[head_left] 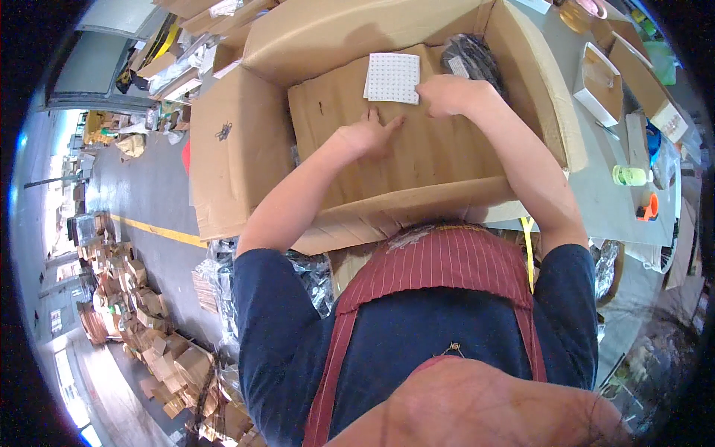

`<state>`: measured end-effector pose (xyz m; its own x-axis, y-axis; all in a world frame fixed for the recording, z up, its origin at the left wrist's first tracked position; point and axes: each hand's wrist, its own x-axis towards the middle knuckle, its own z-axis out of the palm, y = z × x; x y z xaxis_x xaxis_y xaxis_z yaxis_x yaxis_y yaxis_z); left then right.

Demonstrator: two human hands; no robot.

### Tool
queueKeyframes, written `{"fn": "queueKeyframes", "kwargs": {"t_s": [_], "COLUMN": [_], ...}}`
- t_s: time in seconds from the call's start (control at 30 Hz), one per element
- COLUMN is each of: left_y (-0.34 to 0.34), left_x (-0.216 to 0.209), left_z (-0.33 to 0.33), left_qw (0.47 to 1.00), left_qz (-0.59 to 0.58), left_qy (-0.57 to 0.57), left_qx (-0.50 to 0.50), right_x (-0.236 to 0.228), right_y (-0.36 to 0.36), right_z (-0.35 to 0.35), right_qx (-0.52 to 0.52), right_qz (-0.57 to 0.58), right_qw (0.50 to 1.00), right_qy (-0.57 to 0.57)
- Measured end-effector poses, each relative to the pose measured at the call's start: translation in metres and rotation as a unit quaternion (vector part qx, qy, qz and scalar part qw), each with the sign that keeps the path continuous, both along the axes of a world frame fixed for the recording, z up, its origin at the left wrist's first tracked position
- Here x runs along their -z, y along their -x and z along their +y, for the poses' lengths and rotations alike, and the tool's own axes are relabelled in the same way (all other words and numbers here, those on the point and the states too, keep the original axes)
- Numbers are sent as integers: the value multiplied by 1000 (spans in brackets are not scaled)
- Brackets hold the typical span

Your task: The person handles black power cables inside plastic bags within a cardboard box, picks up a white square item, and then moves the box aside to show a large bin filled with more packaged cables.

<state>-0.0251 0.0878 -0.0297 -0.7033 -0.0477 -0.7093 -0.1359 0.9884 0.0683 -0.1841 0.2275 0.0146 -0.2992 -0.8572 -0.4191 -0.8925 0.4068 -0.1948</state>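
Note:
An open cardboard box stands in front of me, with a flat piece of brown cardboard lying inside it. On that piece rests a white sheet printed with rows of small marks, perhaps stickers. My right hand has its fingers closed at the sheet's lower right corner. Just below the sheet, my left hand lies on the cardboard with fingers apart, holding nothing. A black, plastic-wrapped bundle sits in the box's far right corner, partly covered by the cardboard.
To the right, a grey table carries a small white open box, a pale green bottle and an orange tape roll. Many cardboard boxes are piled at lower left. A yellow line crosses the floor.

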Motion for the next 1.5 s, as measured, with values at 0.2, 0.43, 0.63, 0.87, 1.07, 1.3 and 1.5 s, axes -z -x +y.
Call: {"fn": "queueKeyframes", "kwargs": {"t_s": [0.2,0.43,0.63,0.87,1.07,1.3,1.5], "left_y": [1,4,7,11,10,8,9], "left_x": [-13,-7,-16,-18,-16,-14,-10], "left_z": [15,-14,-20,-22,-22,-24,-26], "left_qw": [999,989,960,927,923,938,934], "left_qz": [4,128,260,367,383,345,354], "left_qy": [10,67,76,41,0,-16,-13], "left_qx": [-45,-37,-68,-72,-22,-42,-44], "right_x": [4,10,-2,-2,-12,-5,-3], "right_y": [-11,-10,-1,-2,-11,-13,-11], "right_z": [-6,-3,3,1,-1,1,-1], "right_qx": [-54,-50,14,-4,4,-24,-67], "right_qz": [-20,-21,26,9,-11,-5,21], "right_qw": [995,998,996,998,999,998,986], "right_qy": [-78,21,88,69,43,64,151]}}
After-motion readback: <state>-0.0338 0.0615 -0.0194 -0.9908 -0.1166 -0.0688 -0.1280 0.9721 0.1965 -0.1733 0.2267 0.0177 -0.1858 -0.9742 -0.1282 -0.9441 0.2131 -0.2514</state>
